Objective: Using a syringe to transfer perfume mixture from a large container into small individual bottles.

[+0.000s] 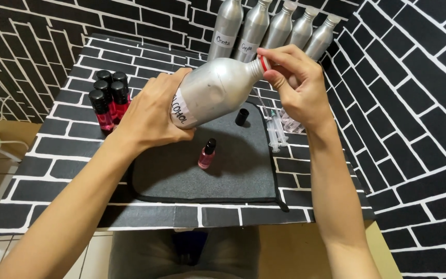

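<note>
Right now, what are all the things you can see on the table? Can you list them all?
Large silver metal bottle with a white label: one, silver, held tilted above the mat.
Row of silver metal bottles: five, silver, at the back of the table.
Small capped bottles of red liquid: about four, red with black caps, back left.
Small bottle of pink liquid: one, pink with black neck, standing on the mat.
Loose black cap: one, black, on the mat.
Clear plastic syringes: several, clear, at the mat's right edge.
Dark grey mat: one, table centre.
Left hand: grips the bottle's body.
Right hand: fingers at the bottle's neck.
</note>
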